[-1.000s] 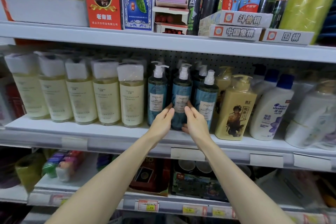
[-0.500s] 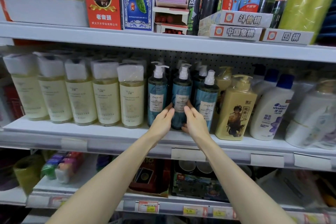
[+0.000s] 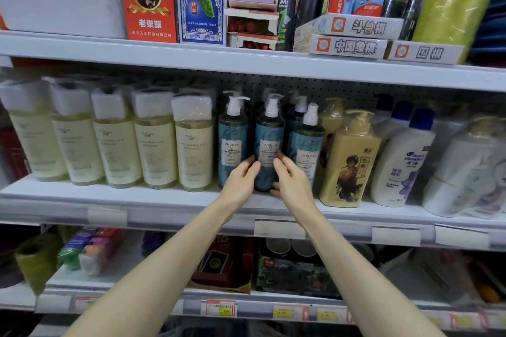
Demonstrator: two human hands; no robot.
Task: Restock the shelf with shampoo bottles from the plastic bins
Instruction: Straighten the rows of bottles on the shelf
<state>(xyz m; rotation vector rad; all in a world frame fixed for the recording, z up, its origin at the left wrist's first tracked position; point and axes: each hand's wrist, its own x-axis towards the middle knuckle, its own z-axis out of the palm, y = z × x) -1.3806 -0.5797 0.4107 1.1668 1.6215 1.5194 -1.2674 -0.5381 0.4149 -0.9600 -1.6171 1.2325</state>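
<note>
My left hand [image 3: 240,182] and right hand [image 3: 295,185] were cupped about the lower body of the middle teal shampoo bottle [image 3: 269,142], with the fingers [image 3: 250,168] curled on either flank and grasping it between them. The bottle stood upright, long axis vertical, directly ahead of both hands and equally near each, towards the front of the shelf [image 3: 153,194]. Neighbouring teal bottles [image 3: 233,139] stood close on both sides, so I judged side clearance slight.

Left hand [image 3: 241,182] and right hand [image 3: 294,186] perhaps slightly closer round the middle teal bottle [image 3: 269,134].
</note>
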